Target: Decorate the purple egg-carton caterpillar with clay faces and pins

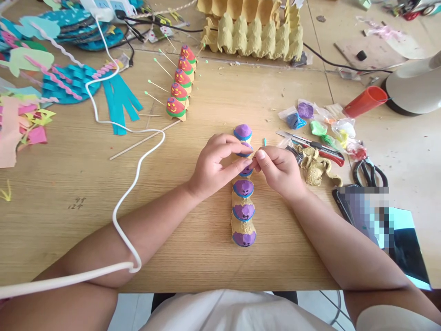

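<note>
One tabletop [165,220] above pale tiles [136,309] bears a purple carton strip [243,188], lengthwise front to back, faces [245,191] nearward; right fingers [264,161] pinch a dark sliver [254,157], left fingers [225,150] curve apart.

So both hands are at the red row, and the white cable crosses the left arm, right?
Not the red row: the head view shows the left hand and right hand at the purple row. The white cable does cross the left arm.
</note>
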The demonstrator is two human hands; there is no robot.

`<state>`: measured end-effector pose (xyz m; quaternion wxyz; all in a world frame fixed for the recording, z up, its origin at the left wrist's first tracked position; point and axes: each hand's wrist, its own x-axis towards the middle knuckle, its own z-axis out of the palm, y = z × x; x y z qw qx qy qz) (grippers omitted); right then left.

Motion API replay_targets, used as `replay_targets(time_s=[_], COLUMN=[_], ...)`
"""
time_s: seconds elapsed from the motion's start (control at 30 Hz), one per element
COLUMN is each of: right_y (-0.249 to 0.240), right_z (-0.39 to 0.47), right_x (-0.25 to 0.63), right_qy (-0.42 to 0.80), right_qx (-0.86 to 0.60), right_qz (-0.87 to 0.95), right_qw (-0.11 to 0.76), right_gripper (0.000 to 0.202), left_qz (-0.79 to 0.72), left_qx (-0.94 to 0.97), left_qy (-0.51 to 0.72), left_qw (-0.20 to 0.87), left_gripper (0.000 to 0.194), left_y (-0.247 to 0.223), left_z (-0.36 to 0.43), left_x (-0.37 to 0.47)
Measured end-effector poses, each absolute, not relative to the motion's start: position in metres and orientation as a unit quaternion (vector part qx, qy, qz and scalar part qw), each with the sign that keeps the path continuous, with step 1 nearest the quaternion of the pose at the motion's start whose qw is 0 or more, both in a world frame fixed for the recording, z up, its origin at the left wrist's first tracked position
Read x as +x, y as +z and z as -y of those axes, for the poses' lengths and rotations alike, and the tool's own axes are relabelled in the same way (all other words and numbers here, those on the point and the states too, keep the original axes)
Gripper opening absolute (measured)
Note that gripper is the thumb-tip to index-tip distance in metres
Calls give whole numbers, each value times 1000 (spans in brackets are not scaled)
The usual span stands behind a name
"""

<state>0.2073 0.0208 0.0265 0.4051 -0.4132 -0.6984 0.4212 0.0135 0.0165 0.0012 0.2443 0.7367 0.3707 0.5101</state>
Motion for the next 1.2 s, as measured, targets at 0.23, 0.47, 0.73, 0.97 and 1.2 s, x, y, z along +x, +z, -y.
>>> replay_targets(time_s=[0.23,0.47,0.73,0.97,1.2], right_y=[27,19,21,22,25], right_z=[-19,-21,-19,-17,-15], right_x=[208,211,210,209,209], right_qy=[430,409,342,330,398], right_qx=[-396,-396,-364,-386,-441], right_qz=[706,686,728,707,632], right_qw=[400,453,470,491,498], right_gripper=[61,39,13,20,46], left_qz=[-361,-392,-372,-366,-364], left_qx=[741,678,635,625,629], left_qy=[516,543,530,544,553], left_qw=[233,302,421,425,407], left_gripper=[6,13,22,36,30], left_y=[4,2,-5,-4,-2], left_z=[-15,-15,-18,-19,-18], left_x=[14,16,15,13,14])
